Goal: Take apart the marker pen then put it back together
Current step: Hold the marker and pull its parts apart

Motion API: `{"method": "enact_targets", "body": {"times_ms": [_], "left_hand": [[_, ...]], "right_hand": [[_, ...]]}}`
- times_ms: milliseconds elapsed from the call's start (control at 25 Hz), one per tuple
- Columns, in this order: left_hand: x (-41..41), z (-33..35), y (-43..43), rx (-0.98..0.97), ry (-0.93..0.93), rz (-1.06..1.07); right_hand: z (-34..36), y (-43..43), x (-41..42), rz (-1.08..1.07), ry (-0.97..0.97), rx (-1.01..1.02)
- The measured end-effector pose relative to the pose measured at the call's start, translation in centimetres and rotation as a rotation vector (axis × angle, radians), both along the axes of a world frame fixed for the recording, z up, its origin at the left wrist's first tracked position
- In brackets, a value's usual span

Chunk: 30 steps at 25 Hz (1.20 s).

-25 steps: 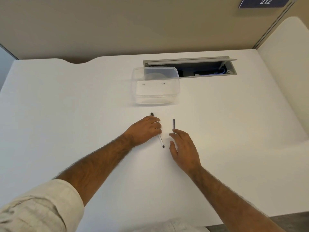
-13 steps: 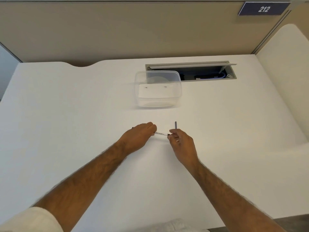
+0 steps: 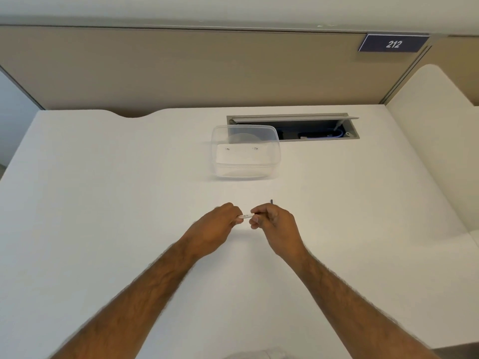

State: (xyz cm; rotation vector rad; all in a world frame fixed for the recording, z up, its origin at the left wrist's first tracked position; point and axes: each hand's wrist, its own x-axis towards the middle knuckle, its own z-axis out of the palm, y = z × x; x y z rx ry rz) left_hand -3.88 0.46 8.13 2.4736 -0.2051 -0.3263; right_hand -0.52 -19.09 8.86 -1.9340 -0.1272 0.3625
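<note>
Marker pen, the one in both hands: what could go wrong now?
The white marker pen shows only a short stretch between the left hand and right hand, so pulling might make it slip. The thin dark piece by the right hand could get knocked and roll away.

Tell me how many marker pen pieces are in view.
2. A white barrel is pinched between the left hand and right hand; a thin dark piece shows just beyond the right hand. More could be hidden inside either grip.
</note>
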Motion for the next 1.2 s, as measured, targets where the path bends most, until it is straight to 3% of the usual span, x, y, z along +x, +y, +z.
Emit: {"method": "enact_targets", "body": {"times_ms": [200,400,560,760,920,1200], "left_hand": [[-0.1,0.6,0.5,-0.043,0.115,0.006],[0.2,1.6,0.3,-0.094,0.059,0.013],[0.4,2.4,0.0,-0.073,-0.050,0.022],[0.3,3.0,-0.2,-0.004,-0.139,0.019],[0.8,3.8,-0.9,0.053,-0.037,0.062],[0.5,3.9,-1.1,0.064,0.012,0.092]], "right_hand": [[0.4,-0.3,0.6,0.066,0.060,0.019],[1.0,-0.2,0.4,0.193,-0.024,-0.102],[1.2,-0.3,0.0,0.127,-0.075,-0.072],[1.7,-0.2,-0.5,0.058,0.062,0.044],[1.9,-0.1,-0.3,0.052,0.192,0.063],[2.3,-0.2,0.3,0.138,0.039,-0.026]]}}
